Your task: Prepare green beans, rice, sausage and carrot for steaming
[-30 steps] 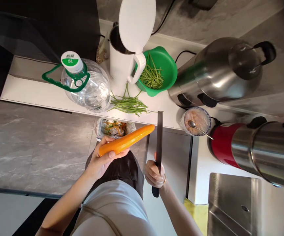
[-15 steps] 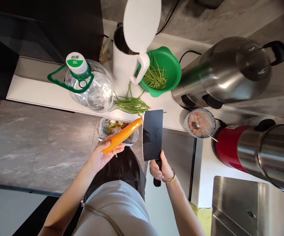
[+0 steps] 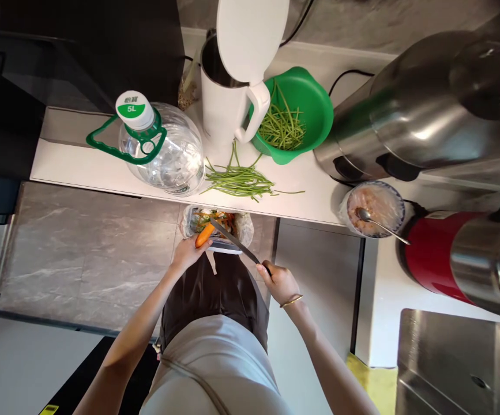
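Observation:
My left hand (image 3: 188, 252) is closed round the thick end of an orange carrot (image 3: 205, 235), which points down over a lined bin (image 3: 245, 227). Peelings and scraps (image 3: 224, 221) lie inside that bin. In my right hand (image 3: 279, 282) is the handle of a cleaver (image 3: 239, 243). Its blade is seen nearly edge-on, with the tip end close to the carrot; whether they touch I cannot tell. On the counter beyond lies a bunch of thin green stalks (image 3: 243, 180).
A large water bottle (image 3: 163, 150), a white kettle (image 3: 224, 109) with raised lid, and a green bowl (image 3: 316, 115) of cut stalks line the counter (image 3: 81, 164). Rightward stand a bowl of minced food (image 3: 373, 202) with a spoon, steel and red appliances (image 3: 440, 253), and a sink (image 3: 440, 357).
Both hands have lowered toward the bin. The carrot now points down into it, and the cleaver has turned from broad side showing to nearly edge-on, its end beside the carrot.

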Available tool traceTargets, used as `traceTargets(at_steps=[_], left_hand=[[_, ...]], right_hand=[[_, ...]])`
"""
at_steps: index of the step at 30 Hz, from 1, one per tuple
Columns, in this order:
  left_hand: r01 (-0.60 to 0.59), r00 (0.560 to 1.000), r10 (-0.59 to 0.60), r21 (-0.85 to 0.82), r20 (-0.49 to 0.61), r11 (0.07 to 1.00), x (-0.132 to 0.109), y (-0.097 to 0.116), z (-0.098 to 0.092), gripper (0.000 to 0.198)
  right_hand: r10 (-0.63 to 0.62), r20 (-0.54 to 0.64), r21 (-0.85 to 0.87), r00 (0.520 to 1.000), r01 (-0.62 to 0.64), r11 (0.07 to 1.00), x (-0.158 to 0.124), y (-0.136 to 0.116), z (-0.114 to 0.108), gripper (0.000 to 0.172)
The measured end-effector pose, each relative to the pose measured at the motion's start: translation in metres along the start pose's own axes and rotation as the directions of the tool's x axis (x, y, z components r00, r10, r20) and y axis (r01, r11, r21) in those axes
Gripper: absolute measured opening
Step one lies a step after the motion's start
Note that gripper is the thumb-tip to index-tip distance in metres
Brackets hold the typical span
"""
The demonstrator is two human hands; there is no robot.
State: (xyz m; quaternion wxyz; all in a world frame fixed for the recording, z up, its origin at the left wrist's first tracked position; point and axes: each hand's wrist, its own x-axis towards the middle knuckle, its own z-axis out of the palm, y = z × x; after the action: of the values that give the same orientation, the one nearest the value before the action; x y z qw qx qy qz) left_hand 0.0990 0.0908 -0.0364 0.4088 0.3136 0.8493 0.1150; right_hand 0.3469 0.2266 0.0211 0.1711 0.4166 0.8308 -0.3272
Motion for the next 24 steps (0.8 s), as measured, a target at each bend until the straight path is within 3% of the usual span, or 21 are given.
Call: traceTargets(at_steps=[3, 7, 12, 16, 20, 24], left_hand=[[0.024, 1.000, -0.026, 0.173, 0.008, 0.985, 0.006, -0.001, 0.002, 0.053], [0.017, 1.000, -0.021, 0.238, 0.014, 0.971, 0.007, 0.002, 0.003, 0.055], [0.000, 1.000, 0.009, 0.301, -0.030, 0.954, 0.007, 0.005, 0.004, 0.054], [0.019, 0.999, -0.004, 0.328, -0.045, 0.945, 0.010, 0.005, 0.001, 0.054], [0.030, 0.999, -0.022, 0.319, -0.029, 0.947, 0.012, 0.006, -0.004, 0.054], [-0.016, 1.000, 0.015, 0.307, 0.005, 0.952, 0.010, 0.008, -0.002, 0.052]], right_hand=[[0.019, 0.020, -0.034, 1.000, -0.019, 0.999, 0.000, 0.001, 0.007, 0.058], [0.040, 0.044, -0.024, 0.998, -0.039, 0.999, 0.003, 0.005, 0.014, 0.056], [0.049, 0.045, 0.143, 0.998, -0.055, 0.988, 0.008, 0.013, 0.018, 0.060], [0.030, 0.056, 0.239, 0.998, -0.043, 0.970, 0.007, 0.015, 0.007, 0.062], [-0.015, 0.027, 0.213, 1.000, 0.008, 0.977, 0.002, 0.011, 0.000, 0.060], [0.028, 0.058, 0.083, 0.998, -0.033, 0.996, 0.004, 0.009, 0.009, 0.059]])
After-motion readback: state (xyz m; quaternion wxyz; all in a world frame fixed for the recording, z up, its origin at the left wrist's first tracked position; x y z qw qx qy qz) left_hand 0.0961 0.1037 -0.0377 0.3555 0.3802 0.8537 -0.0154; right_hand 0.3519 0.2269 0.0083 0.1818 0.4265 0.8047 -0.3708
